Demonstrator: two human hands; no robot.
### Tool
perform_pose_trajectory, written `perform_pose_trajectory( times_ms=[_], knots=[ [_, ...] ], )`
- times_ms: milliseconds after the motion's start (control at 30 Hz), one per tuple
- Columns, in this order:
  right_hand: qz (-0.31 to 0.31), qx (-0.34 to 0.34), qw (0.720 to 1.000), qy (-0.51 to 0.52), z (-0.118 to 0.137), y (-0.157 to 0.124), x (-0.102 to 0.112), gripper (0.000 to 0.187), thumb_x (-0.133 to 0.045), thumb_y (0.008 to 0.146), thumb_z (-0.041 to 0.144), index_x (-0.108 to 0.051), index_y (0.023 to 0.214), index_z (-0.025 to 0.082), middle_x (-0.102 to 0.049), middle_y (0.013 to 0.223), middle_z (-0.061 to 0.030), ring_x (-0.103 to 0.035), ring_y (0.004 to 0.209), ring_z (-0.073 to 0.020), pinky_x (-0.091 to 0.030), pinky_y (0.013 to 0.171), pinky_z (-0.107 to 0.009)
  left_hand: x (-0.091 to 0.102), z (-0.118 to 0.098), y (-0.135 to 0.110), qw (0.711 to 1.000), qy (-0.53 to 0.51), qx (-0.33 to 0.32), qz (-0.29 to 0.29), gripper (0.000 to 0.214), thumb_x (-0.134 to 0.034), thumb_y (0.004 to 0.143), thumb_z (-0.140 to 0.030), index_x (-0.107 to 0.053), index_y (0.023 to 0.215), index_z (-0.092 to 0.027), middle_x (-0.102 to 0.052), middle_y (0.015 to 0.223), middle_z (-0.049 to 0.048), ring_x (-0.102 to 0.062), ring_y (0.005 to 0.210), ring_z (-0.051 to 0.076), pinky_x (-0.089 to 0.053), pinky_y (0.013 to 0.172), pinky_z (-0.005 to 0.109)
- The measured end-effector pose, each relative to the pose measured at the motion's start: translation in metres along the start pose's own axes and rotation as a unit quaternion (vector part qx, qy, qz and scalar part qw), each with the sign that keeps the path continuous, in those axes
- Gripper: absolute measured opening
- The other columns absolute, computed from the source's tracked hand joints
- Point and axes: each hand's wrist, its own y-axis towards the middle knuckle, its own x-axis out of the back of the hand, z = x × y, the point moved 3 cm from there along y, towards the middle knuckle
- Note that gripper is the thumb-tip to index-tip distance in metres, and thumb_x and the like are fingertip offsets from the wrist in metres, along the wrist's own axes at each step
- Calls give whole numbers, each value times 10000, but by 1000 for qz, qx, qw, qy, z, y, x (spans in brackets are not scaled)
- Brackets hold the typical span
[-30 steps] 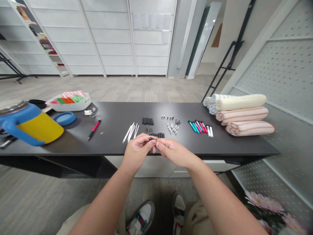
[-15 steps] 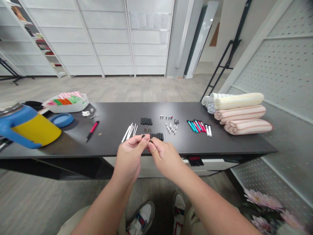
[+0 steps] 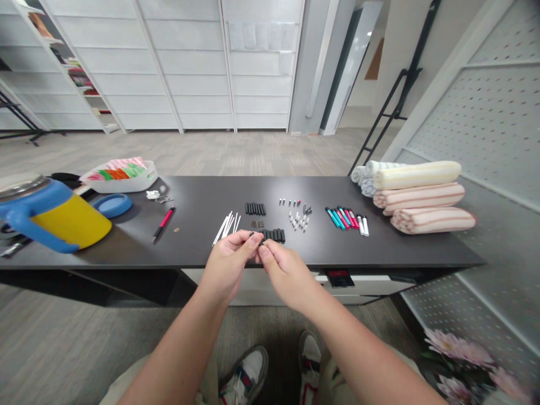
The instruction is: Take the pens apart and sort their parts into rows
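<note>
Above the table's front edge, my left hand (image 3: 230, 261) and my right hand (image 3: 287, 270) meet with fingers pinched together. Between them is a small black pen part (image 3: 261, 243), mostly covered by the fingers, so its exact shape is hidden. Just beyond the hands lie a row of black rubber grips (image 3: 276, 235), some small springs (image 3: 257, 224) and a row of black tubes (image 3: 255, 208). White refills (image 3: 225, 228) are spread left of them. To the right are small metal and white pieces (image 3: 298, 220), then coloured pen barrels (image 3: 341, 217).
An assembled red-and-black pen (image 3: 163, 224) lies left on the dark table (image 3: 202, 197). Beyond it are a blue lid (image 3: 113, 206), a yellow-and-blue jug (image 3: 63, 219) and a white basket (image 3: 143, 179) of colourful packets. Rolled towels (image 3: 426, 197) are stacked at the right end.
The whole view has shifted slightly, with things appearing a little further right. Both hands stay pinched together on the black part, with hardly any change in pose.
</note>
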Motion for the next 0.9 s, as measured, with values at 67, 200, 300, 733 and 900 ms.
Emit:
perform_pose_trajectory(
  times_ms=[67,200,300,733,900],
  knots=[
    [38,-27,994,97,-4,-2,-1,363,-394,1105,482,-544,906,219,-532,759,23,-475,648,-123,-368,620,-247,3,-2,0,999,20,-7,35,295,-844,848,-407,-785,949,-135,-608,651,-8,-569,637,115,-493,639,241],
    [151,-133,913,354,-7,-9,-8,414,-481,1040,625,-515,924,229,-359,637,94,-233,480,-83,-223,429,-205,7,-8,-3,994,49,-29,97,242,-786,908,-384,-791,987,-155,-643,776,29,-577,659,120,-488,640,243],
    [204,-178,838,473,-4,-13,-9,393,-573,1000,608,-490,912,234,-268,600,123,-124,462,-68,-143,398,-183,7,-12,-6,991,47,-55,114,228,-786,905,-383,-796,927,-156,-631,958,63,-579,740,121,-488,660,231],
    [155,-171,822,520,-5,-13,-19,415,-621,980,589,-436,866,235,-254,621,123,-110,463,-52,-138,393,-161,7,5,-1,995,39,-48,83,311,-834,856,-426,-821,1055,-186,-727,1031,96,-663,934,188,-541,842,273],
    [70,-131,903,404,-18,-8,-22,441,-551,997,647,-440,869,240,-346,616,112,-224,424,-62,-224,378,-191,0,10,-1,994,44,-1,101,306,-749,940,-413,-812,1129,-180,-785,1170,135,-705,1072,226,-541,967,337]
  ],
)
